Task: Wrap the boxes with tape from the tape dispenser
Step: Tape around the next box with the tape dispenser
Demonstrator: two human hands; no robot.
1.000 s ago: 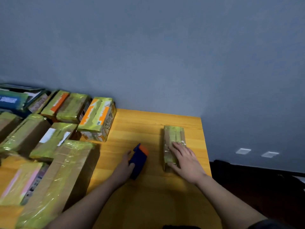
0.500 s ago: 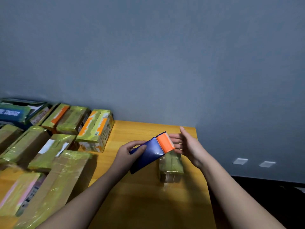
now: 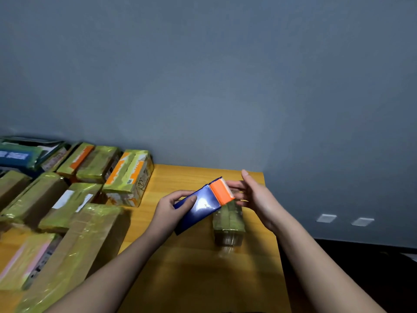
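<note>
1. Head view: the dispenser is gripped in the left hand, fingers curled round its blue body, and is held in the air above the table.
2. Its orange end is pointed up and to the right, and small teeth are seen along that end.
3. The right hand is held loose, with straight fingers at the orange end. Nothing is gripped by it. Whether tape is touched cannot be told.
4. One small box is seen lying near the right edge of the table, just under the dispenser and partly hidden by it. Shiny tape is already seen on it.
5. Many taped boxes are packed along the left side and the far left corner.
6. The step in hand looks to be finding the loose end of the tape, so it can be pulled out.
7. To do it well, the dispenser should be kept steady and the tape end picked up with the fingertips, away from the teeth, since these look sharp.
8. The tape should be pulled out straight and flat, or it may fold and stick to itself.
9. The end should then be pressed onto one side of the small box, and the box should be kept from sliding, because it looks light.
</note>
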